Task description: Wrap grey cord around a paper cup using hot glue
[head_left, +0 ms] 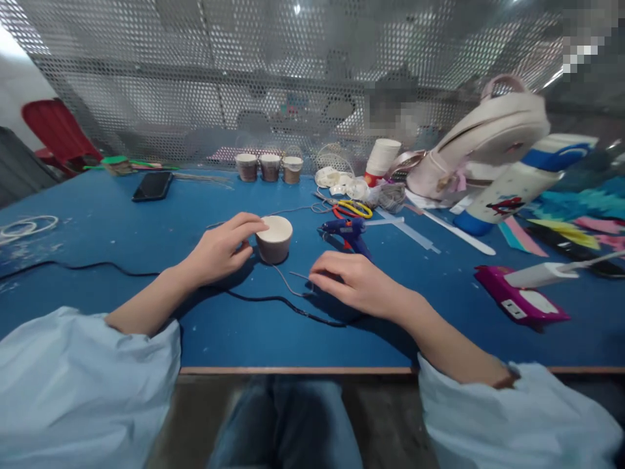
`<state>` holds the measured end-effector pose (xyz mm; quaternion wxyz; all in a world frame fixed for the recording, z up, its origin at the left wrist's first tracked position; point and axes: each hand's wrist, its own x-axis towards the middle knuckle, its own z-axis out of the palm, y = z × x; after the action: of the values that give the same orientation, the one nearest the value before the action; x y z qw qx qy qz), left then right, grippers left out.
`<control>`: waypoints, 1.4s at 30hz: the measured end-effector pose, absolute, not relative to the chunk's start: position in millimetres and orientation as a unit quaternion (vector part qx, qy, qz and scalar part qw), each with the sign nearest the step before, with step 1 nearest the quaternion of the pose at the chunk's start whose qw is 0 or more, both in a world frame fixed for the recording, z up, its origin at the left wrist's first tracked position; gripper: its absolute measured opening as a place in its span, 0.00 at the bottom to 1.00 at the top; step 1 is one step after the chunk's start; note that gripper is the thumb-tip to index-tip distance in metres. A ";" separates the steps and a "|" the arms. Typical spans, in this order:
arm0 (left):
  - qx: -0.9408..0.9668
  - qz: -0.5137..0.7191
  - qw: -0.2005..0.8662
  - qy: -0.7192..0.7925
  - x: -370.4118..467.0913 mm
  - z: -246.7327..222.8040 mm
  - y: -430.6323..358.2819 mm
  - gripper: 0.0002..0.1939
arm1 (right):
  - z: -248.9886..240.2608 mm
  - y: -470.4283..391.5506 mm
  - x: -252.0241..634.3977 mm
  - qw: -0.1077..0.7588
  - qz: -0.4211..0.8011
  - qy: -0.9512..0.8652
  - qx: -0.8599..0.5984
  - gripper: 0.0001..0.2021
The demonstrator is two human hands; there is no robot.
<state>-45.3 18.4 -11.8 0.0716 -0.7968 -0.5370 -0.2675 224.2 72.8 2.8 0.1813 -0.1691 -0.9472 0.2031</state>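
Note:
A small cup (274,246) with a white top and a greyish side stands on the blue table. My left hand (222,247) holds it from the left, with fingertips at its rim and thumb near its side. Thin grey yarn (286,281) trails from the cup's base toward the right. Between thumb and fingers, my right hand (349,280) pinches the yarn, a short end sticking out to the left. Just beyond that hand lies a blue glue gun (347,229) with a red trigger.
Behind are three small filled cups (270,168), scissors (352,208), a grey yarn ball (390,195) and stacked paper cups (384,158). A bottle (508,189) and a magenta pack (520,299) are right, a phone (152,186) left. A black cord (273,299) crosses in front.

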 end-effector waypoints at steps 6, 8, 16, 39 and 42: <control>-0.784 -0.294 0.063 -0.543 -44.5 -17.3 21.8 0.24 | 34.3 84.5 310.4 0.092 0.282 -0.904 -0.309 0.13; -0.780 -0.307 0.060 -0.543 -40.2 -18.4 23.5 0.23 | 43.5 114.7 323.6 0.053 0.230 -0.885 -0.401 0.15; -0.750 -0.392 0.084 -0.525 -30.5 -20.8 18.5 0.17 | 11.1 250.1 244.8 0.017 0.022 -0.880 -0.474 0.12; -0.632 -0.356 -0.288 -0.626 -63.4 49.8 154.2 0.10 | 108.4 259.4 201.3 0.028 -0.066 -0.905 -0.420 0.29; -0.628 -0.352 -0.335 -0.607 -41.6 44.3 169.8 0.12 | 116.0 245.8 188.4 0.045 -0.048 -0.902 -0.426 0.31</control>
<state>-41.6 169.8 44.3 -0.3352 -0.6283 -0.6074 -0.3521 188.4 245.8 116.0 0.0451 -0.4259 -0.9024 -0.0479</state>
